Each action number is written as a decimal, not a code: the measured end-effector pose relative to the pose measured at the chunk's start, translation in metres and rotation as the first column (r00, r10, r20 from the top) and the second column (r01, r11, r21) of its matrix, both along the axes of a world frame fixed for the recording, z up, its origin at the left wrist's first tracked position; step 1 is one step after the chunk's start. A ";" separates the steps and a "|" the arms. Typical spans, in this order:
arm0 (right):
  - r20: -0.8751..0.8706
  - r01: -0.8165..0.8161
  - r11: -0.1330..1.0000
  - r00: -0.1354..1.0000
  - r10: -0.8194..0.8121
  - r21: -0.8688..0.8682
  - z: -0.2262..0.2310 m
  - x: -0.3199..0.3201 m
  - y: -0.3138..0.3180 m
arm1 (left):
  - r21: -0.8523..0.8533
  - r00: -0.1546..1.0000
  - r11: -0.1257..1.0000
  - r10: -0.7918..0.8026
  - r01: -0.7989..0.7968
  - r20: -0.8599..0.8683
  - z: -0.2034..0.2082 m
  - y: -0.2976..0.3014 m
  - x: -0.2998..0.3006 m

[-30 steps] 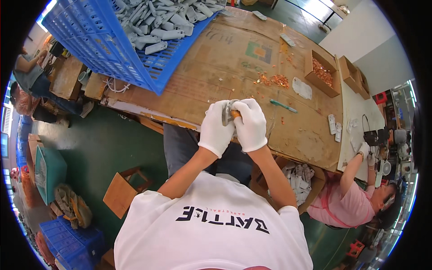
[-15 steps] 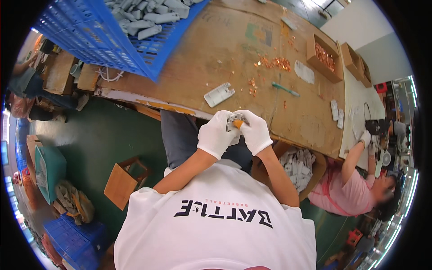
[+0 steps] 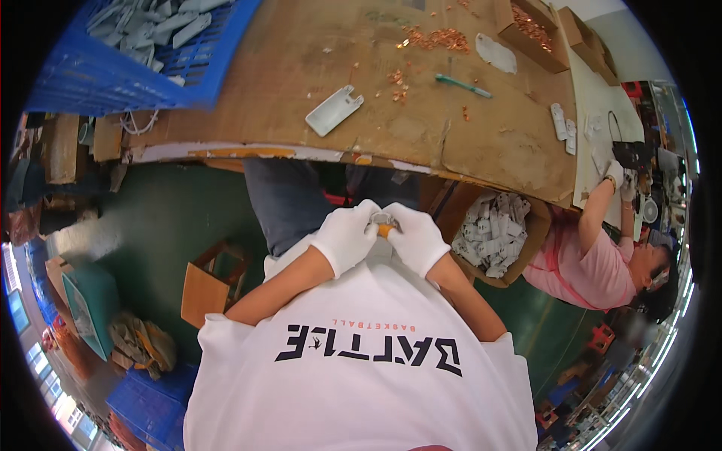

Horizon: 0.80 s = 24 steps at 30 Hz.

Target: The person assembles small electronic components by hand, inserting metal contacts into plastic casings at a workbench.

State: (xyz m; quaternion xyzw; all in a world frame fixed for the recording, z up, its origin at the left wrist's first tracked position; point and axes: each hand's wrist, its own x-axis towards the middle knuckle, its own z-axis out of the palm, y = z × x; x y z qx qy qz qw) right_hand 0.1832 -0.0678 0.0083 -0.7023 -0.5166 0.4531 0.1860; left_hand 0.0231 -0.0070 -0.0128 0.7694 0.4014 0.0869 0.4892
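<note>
Both my hands wear white gloves and meet in front of my shirt, below the table edge. Between the fingertips of my left hand [image 3: 344,239] and my right hand [image 3: 417,242] is a small grey plastic part [image 3: 381,218], mostly covered by the gloves. Something orange [image 3: 386,229] shows at my right thumb tip, perhaps a finger cover. On the table beyond my hands, a light grey plastic housing [image 3: 334,111] lies alone. Small copper-coloured pieces [image 3: 436,39] are scattered farther off, and a teal pen-like tool [image 3: 462,86] lies beside them.
A blue crate [image 3: 113,83] of grey housings stands at the far left of the table [image 3: 301,45]. Below the table edge on the right is a carton of white parts [image 3: 492,233]. A co-worker in pink [image 3: 587,255] works at the right. A wooden stool [image 3: 207,289] stands left.
My hands have drawn back from the table edge toward my shirt, still holding the grey part. The view has shifted, so the table sits higher in the picture.
</note>
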 end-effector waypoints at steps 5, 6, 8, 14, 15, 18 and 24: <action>0.008 -0.052 0.995 0.999 0.051 0.086 0.007 -0.003 -0.004 | -0.030 0.998 0.998 0.057 -0.057 0.011 -0.001 0.004 0.001; 0.032 -0.037 0.993 0.999 0.034 0.109 0.006 -0.003 -0.006 | -0.027 0.998 0.998 0.050 -0.050 0.026 -0.001 0.005 0.003; 0.054 -0.056 0.991 0.997 0.050 0.123 0.003 -0.003 -0.007 | -0.048 0.999 0.998 0.042 -0.043 -0.008 -0.003 0.007 0.005; 0.120 0.147 0.872 0.967 -0.227 0.466 -0.007 0.057 0.049 | -0.329 0.976 0.944 0.095 -0.025 0.198 0.028 0.066 0.019; 0.236 0.141 0.778 0.907 -0.350 0.612 0.000 0.101 0.067 | -0.019 0.983 0.996 0.086 -0.084 0.160 0.043 0.092 0.017; 0.425 0.355 0.623 0.495 -0.758 0.697 -0.008 0.263 0.097 | 0.685 0.942 0.654 0.294 -0.320 0.159 0.037 0.206 -0.001; 0.833 -0.082 0.831 0.121 -0.540 0.550 -0.010 0.343 0.151 | 0.938 0.541 0.250 0.837 -0.239 -0.085 0.001 0.371 -0.036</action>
